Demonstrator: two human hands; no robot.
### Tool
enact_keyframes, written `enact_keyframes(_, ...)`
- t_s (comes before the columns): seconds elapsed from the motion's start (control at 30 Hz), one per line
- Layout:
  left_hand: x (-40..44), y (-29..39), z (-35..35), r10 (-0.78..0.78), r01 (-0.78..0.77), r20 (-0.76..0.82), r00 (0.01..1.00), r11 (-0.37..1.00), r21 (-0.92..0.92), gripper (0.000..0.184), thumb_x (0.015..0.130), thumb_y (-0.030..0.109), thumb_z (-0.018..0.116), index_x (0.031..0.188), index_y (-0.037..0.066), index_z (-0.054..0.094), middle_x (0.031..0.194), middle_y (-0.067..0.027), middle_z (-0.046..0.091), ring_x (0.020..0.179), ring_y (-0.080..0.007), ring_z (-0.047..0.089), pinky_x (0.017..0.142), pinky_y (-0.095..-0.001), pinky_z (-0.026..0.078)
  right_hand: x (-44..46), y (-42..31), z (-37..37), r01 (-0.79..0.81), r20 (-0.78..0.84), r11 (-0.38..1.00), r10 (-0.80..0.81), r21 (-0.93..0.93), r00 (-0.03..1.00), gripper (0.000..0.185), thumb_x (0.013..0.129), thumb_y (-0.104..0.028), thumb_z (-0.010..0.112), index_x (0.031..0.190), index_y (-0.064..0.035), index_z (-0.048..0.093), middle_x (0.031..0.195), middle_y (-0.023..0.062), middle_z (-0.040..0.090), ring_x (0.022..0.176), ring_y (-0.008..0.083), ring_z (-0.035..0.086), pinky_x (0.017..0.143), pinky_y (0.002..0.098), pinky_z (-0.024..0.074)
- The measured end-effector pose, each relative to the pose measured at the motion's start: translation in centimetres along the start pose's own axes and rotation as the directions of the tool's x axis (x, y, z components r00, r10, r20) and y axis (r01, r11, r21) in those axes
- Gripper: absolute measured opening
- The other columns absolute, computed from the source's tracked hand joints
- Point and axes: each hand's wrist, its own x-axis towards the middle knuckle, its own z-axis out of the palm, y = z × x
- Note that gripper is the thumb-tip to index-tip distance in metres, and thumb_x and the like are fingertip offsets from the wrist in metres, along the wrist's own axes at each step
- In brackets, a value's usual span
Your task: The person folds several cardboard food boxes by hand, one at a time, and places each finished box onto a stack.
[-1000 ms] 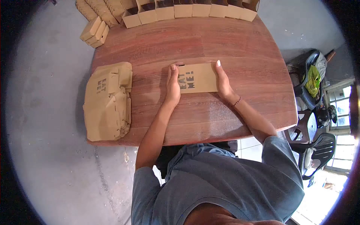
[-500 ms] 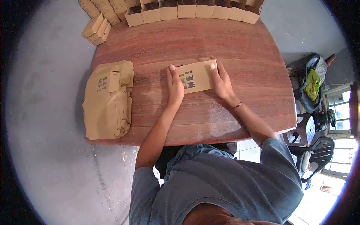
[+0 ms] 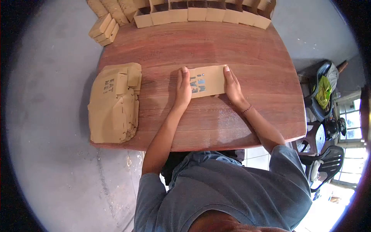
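A closed brown cardboard box (image 3: pixel 211 81) with dark "EAT ME!" lettering is held level above the middle of the wooden table (image 3: pixel 166 50). My left hand (image 3: pixel 183 89) grips its left end, the thumb on the edge and the palm covering part of the print. At the right end my right hand (image 3: pixel 233 87) presses against the side, thumb near the top corner. The fingers beneath the box are hidden. To the left lies a pile of flattened cardboard blanks (image 3: pixel 110 104), the top one printed with the same words.
Open cardboard boxes (image 3: pixel 197 13) line the table's far edge. Folded boxes (image 3: pixel 104 30) are stacked at the far left corner, beside more piled cardboard (image 3: pixel 112 9). Off the right side are a black chair (image 3: pixel 330 162) and a yellow-green bag (image 3: pixel 323 92).
The box was tilted half a second ago, its right end raised, and is now nearly level again between both hands. The lettering faces the other way up. The whole view has shifted slightly.
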Motion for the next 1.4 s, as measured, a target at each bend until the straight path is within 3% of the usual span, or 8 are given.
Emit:
enact_keyframes(0.07, 0.2, 0.9, -1.0, -0.046, 0.04, 0.043, 0.998, 0.992, 0.117, 0.06, 0.105, 0.057, 0.033, 0.118, 0.002, 0.054, 0.115, -0.0087, 0.053, 0.11, -0.0212, 0.049, 0.101, -0.0363, 0.039, 0.2, 0.2, 0.1, -0.049, 0.01, 0.978, 0.047, 0.204, 0.999, 0.05, 0.105, -0.046, 0.04, 0.127, -0.0033, 0.055, 0.101, 0.0113, 0.063, 0.09, 0.0163, 0.063, 0.075, 0.0316, 0.0529)
enact_keyframes(0.2, 2.2, 1.2, -3.8, -0.181, 0.17, 0.063, 0.981, 0.974, 0.147, 0.057, 0.104, 0.054, 0.039, 0.122, 0.003, 0.056, 0.117, -0.0089, 0.056, 0.112, -0.0207, 0.053, 0.1, -0.0363, 0.042, 0.3, -0.4, -1.3, -0.135, 0.139, 0.986, 0.121, 0.096, 0.983, 0.04, 0.093, -0.03, 0.062, 0.121, -0.0012, 0.056, 0.097, 0.006, 0.062, 0.084, 0.0135, 0.062, 0.064, 0.0254, 0.051)
enact_keyframes(0.37, 4.5, 2.1, -6.2, -0.255, 0.344, 0.478, 0.841, 0.933, -0.109, 0.07, 0.097, 0.066, 0.044, 0.13, 0.005, 0.052, 0.115, -0.0069, 0.056, 0.112, -0.0153, 0.051, 0.094, -0.0335, 0.044, 0.7, -3.3, -2.2, -0.072, 0.381, 0.994, 0.097, -0.08, 0.92, 0.04, 0.089, -0.023, 0.065, 0.122, -0.0025, 0.054, 0.1, 0.0052, 0.062, 0.089, 0.0126, 0.062, 0.065, 0.0262, 0.0535)
enact_keyframes(0.57, 9.3, 0.0, -8.1, -0.243, 0.341, 0.267, 0.932, 0.835, -0.432, 0.087, 0.09, 0.078, 0.044, 0.133, 0.002, 0.046, 0.125, -0.0157, 0.051, 0.113, -0.027, 0.053, 0.093, -0.0424, 0.047, 3.4, -6.5, 1.3, -0.157, 0.476, 0.983, 0.093, 0.095, 0.875, 0.047, 0.093, -0.024, 0.058, 0.131, 0.0017, 0.047, 0.106, 0.0134, 0.062, 0.105, 0.0255, 0.065, 0.08, 0.0391, 0.0624)
enact_keyframes(0.73, 11.7, -3.8, -9.9, -0.207, 0.424, 0.374, 0.904, 0.533, -0.732, 0.063, 0.096, 0.057, 0.056, 0.126, 0.003, 0.051, 0.116, -0.017, 0.055, 0.095, -0.0253, 0.058, 0.08, -0.0394, 0.053, 9.8, -10.7, 8.9, -0.049, 0.453, 0.999, 0.034, 0.021, 0.891, 0.053, 0.092, -0.035, 0.061, 0.131, 0.0002, 0.052, 0.117, 0.0153, 0.06, 0.1, 0.0256, 0.064, 0.079, 0.0376, 0.059)
enact_keyframes(0.9, 12.5, -4.4, -10.5, -0.222, 0.51, 0.476, 0.851, 0.564, -0.649, 0.044, 0.102, 0.046, 0.052, 0.1, 0.004, 0.064, 0.075, -0.0025, 0.06, 0.054, -0.0105, 0.046, 0.053, -0.024, 0.04, 19.7, -14.0, 20.5, 0.115, 0.546, 0.993, -0.096, -0.001, 0.832, 0.041, 0.094, -0.032, 0.062, 0.122, -0.0023, 0.058, 0.101, 0.0098, 0.061, 0.09, 0.0189, 0.061, 0.076, 0.033, 0.0553)
enact_keyframes(1.0, 12.7, -3.4, -11.4, -0.193, 0.65, 0.689, 0.698, 0.575, -0.497, 0.044, 0.101, 0.05, 0.053, 0.078, 0.012, 0.057, 0.057, 0.0069, 0.039, 0.043, -0.0037, 0.024, 0.045, -0.021, 0.024, 26.7, -15.6, 27.2, 0.14, 0.556, 0.988, -0.151, 0.062, 0.817, 0.04, 0.094, -0.029, 0.064, 0.12, 0.0003, 0.057, 0.101, 0.0104, 0.06, 0.086, 0.0187, 0.062, 0.073, 0.0314, 0.0572)
enact_keyframes(1.4, 13.4, -5.1, -11.6, -0.217, 0.704, 0.747, 0.629, 0.567, -0.428, 0.047, 0.102, 0.051, 0.049, 0.071, 0.015, 0.045, 0.057, 0.0071, 0.027, 0.045, -0.0064, 0.021, 0.044, -0.0249, 0.02, 38.9, -18.2, 42.3, 0.284, 0.472, 0.958, -0.237, -0.031, 0.849, 0.041, 0.093, -0.03, 0.068, 0.105, 0.0083, 0.059, 0.097, 0.0119, 0.062, 0.079, 0.02, 0.068, 0.072, 0.027, 0.0635)
